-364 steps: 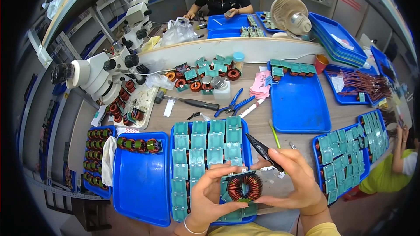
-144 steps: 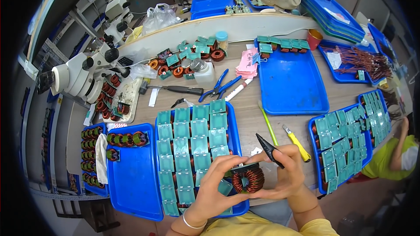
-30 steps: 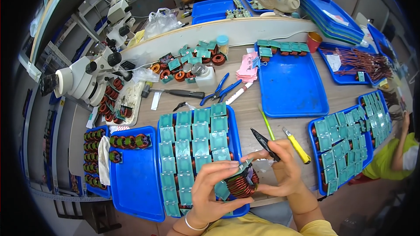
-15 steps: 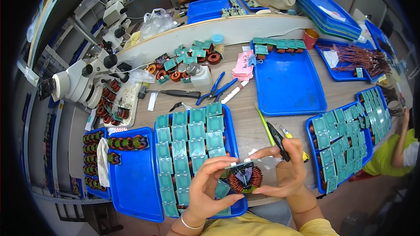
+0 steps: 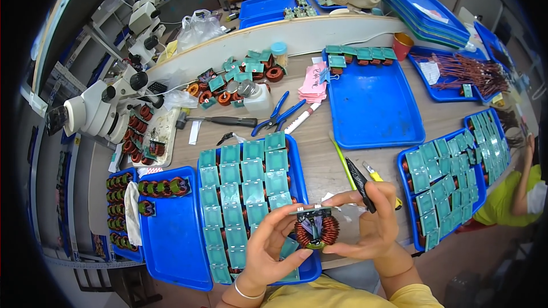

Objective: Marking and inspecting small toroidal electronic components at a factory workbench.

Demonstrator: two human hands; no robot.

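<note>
Between my two hands, above the front edge of the table, is a copper-wound toroidal coil (image 5: 329,231) with a small green circuit board on its top side. My left hand (image 5: 268,245) grips it from the left, thumb low and fingers up at the board. My right hand (image 5: 377,228) steadies it from the right, with the thumb at the coil's lower side and the index finger near the board's edge. A black pointed tool (image 5: 361,185) is tucked in my right fingers, tip slanting up and left. Beneath my left hand lies a blue tray (image 5: 299,177) packed with green-topped coils.
An emptier blue tray (image 5: 377,111) stands behind, and another (image 5: 174,245) at left. Blue-handled pliers (image 5: 278,115), a hammer (image 5: 222,120), a bottle (image 5: 258,102) and a utility knife (image 5: 374,174) lie around. Full trays (image 5: 436,194) stand right; a microscope (image 5: 94,108) left.
The coil has turned slightly in my hands, its board now more level and edge-on. Both hands keep their hold. The whole view has shifted a little.
</note>
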